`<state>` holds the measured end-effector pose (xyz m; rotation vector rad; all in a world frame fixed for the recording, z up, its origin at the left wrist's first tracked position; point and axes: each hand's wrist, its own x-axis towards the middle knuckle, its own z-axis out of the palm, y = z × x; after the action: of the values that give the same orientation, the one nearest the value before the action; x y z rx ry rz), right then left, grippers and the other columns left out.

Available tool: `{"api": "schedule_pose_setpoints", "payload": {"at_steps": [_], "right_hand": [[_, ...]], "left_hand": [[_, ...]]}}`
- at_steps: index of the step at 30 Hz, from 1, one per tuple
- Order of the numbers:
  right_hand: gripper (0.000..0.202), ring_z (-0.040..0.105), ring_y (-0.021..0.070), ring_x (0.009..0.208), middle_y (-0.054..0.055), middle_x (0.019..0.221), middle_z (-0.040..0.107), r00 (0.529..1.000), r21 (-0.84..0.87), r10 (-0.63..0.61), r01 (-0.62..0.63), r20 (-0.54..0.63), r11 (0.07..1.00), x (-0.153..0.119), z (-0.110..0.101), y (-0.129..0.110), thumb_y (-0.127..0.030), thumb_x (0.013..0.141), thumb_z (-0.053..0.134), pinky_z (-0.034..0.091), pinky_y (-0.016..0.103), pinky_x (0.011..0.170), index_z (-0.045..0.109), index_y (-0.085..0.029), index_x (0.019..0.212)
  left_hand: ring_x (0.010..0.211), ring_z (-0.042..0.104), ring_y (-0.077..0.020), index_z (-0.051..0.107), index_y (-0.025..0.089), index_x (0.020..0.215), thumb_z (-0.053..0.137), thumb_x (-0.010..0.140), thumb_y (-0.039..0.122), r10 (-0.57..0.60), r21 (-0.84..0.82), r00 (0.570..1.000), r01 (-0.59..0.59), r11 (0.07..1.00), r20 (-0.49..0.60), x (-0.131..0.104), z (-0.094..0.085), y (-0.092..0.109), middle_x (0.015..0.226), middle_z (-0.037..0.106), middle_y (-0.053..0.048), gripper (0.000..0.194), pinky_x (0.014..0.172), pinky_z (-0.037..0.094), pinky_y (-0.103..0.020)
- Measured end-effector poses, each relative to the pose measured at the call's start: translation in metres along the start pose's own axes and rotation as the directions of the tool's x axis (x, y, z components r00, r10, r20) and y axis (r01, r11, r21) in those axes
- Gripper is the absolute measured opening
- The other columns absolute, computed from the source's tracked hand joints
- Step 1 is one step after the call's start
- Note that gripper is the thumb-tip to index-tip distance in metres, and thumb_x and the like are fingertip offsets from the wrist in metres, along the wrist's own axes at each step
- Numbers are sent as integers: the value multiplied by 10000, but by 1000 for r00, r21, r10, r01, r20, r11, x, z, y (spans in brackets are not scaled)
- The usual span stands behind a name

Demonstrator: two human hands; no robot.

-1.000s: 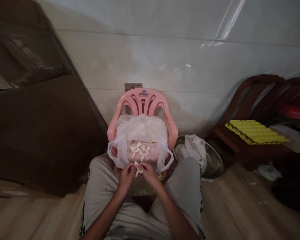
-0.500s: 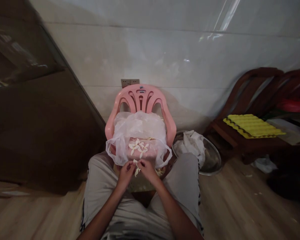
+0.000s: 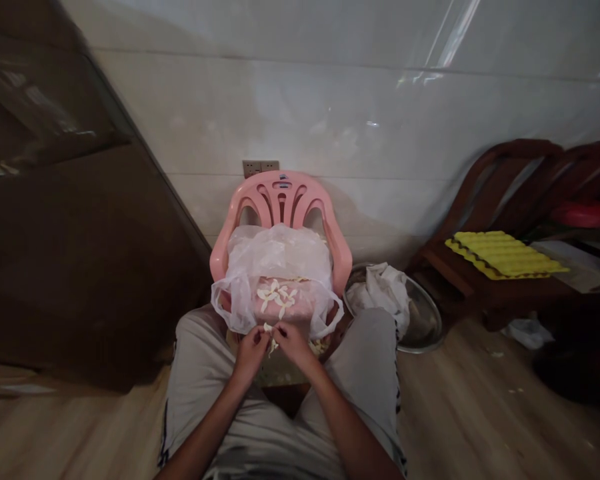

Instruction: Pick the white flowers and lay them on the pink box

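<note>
Side by side between my knees, my left hand and my right hand pinch one small pale flower-like piece. Its top shows above the fingertips and a thin strand hangs below them; the fingers cover the rest. Just beyond lie a few similar cream-white petal-shaped pieces, on the seat of a pink plastic chair. A translucent white plastic bag covers the rear of the seat, its handles drooping at both sides. More pale bits show low down beside my right hand, partly hidden.
A metal basin holding a whitish cloth or bag stands right of my knee. Farther right, a yellow egg tray rests on a wooden chair. A large cardboard box fills the left side. A tiled wall rises behind the pink chair.
Less of the flower-like piece shows below my fingers, and the fingers have shifted slightly around it. Both hands stay close together in nearly the same place. The view has tilted very slightly.
</note>
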<state>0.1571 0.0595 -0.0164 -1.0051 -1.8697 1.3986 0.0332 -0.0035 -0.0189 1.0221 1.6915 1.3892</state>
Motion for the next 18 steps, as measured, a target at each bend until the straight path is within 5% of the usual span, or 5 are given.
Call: {"api": "schedule_pose_setpoints", "payload": {"at_steps": [10,18], "right_hand": [[188,520,126,595,-35,605,555,1000,-40,17,-18,-23,999,0,5,4,-251,848,498,370,215,571,585,-182,697],[200,515,122,533,-46,550,530,983,48,69,-62,-170,997,8,-8,12,-298,837,469,383,223,554,539,-190,684]], "left_hand": [[564,526,-153,609,195,650,545,697,424,-42,133,998,49,990,-53,2,-3,-2,559,567,26,243,564,382,-238],[530,521,-137,583,197,653,571,720,391,-33,67,998,36,997,-48,2,-2,-9,534,553,41,206,528,373,-221]]}}
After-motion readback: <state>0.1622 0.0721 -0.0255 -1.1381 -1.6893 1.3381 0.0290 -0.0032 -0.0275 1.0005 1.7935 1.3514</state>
